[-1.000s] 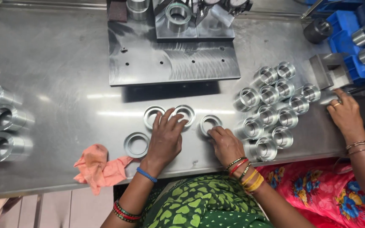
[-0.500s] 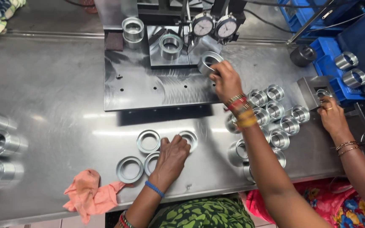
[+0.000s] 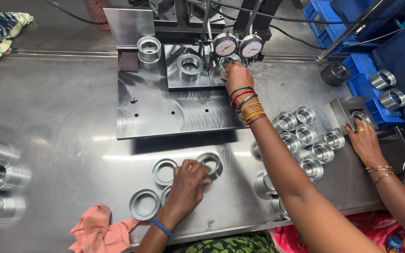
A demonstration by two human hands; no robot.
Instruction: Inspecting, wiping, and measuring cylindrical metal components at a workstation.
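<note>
Steel tabletop (image 3: 48,107), pink rag (image 3: 97,229) at near edge, left hand (image 3: 188,185) fingers closed on one ring (image 3: 210,164) among four flat rings, right hand (image 3: 236,75) pinching ring at two dial gauges (image 3: 238,46), blue bin (image 3: 376,79) far right holding two sleeves.

Shiny metal rings (image 3: 165,171) flat on table

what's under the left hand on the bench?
The left hand rests on flat metal rings: one tilted at its fingertips, another partly covered beneath the palm. Anything further under the palm is hidden.
</note>
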